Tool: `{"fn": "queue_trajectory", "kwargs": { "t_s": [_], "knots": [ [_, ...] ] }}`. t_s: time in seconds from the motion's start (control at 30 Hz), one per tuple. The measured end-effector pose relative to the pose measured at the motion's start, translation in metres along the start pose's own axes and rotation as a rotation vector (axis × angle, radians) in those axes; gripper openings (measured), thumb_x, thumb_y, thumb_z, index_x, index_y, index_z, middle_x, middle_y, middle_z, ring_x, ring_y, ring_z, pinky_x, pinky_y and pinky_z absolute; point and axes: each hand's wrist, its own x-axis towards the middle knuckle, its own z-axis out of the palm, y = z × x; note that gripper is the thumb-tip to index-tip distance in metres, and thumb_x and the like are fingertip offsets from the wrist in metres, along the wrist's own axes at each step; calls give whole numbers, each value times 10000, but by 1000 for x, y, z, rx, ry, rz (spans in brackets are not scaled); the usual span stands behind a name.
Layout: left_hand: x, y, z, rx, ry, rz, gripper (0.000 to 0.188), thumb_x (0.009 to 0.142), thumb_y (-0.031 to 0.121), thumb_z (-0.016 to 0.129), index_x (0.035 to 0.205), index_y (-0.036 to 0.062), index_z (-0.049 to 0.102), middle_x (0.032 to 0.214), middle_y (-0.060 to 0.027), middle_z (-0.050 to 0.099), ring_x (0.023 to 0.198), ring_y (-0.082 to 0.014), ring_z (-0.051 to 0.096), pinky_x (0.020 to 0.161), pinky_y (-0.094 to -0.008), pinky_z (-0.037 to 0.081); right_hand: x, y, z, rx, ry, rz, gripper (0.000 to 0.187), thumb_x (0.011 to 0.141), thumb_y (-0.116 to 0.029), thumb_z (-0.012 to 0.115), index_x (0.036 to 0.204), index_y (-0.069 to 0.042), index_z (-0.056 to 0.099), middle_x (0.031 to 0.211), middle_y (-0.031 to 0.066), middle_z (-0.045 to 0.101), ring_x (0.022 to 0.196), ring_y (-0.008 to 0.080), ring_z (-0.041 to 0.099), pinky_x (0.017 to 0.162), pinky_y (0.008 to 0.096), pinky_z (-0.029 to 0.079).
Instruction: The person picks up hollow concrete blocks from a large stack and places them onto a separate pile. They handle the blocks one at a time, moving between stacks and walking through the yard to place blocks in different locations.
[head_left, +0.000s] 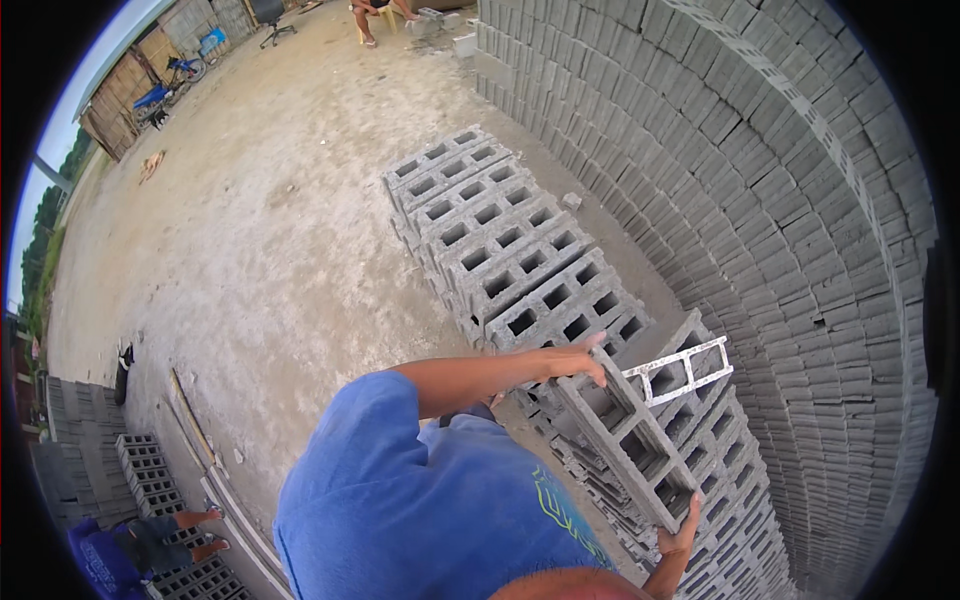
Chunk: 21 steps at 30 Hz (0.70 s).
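Right hand [681, 536] sat under the near end of a grey hollow block [625, 438], fingers curled up against its lower corner. Left hand [580, 360] clamped over the far end, fingers wrapped on the top edge. So the block hung tilted between both grips, just above the low stack of blocks [715, 440]. Beyond the left grip lay a row of blocks [510, 250] on the dirt ground [250, 230], and the tall block wall [800, 180] rose to the right.
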Motion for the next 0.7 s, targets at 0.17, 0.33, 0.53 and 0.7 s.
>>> {"fn": "queue_trajectory", "kwargs": {
  "t_s": [0.17, 0.33, 0.53, 0.7],
  "knots": [
    [7, -10, -2, -64, -7, 21, 1074, 649, 318, 679, 1451, 88, 4, 1483, -220, 54, 1381, -345, 18, 1098, -467, 70, 0, 11, -3, 125, -43, -28, 564, 821, -462, 576, 1240, -97, 477, 1156, 77, 579, 1036, 254, 562, 890, 418, 439],
    [-3, 3, -9, -173, -45, -100, 1034, 656, 343, 688, 1459, 196, 52, 1484, -199, 80, 1381, -338, 35, 1090, -484, 77, -24, 3, 14, 53, 69, -151, 582, 764, -368, 626, 1220, -41, 469, 1071, 107, 607, 969, 271, 589, 853, 407, 463],
    [-32, 46, -4, -26, -66, 71, 1010, 637, 325, 699, 1454, 215, 117, 1489, -172, 94, 1381, -333, 59, 1091, -470, 95, -96, 14, 57, 207, 6, -323, 652, 711, -271, 607, 1278, -10, 422, 1185, 158, 553, 1036, 299, 555, 923, 429, 425],
    [-47, 75, 40, 84, -158, 137, 869, 623, 198, 674, 1398, 175, 281, 1296, -123, 412, 1207, -266, 378, 1019, -372, 267, -156, 69, 27, 262, 179, -321, 779, 666, -294, 614, 1356, -44, 353, 1188, 162, 533, 1020, 304, 559, 905, 454, 442]
  ]
}}
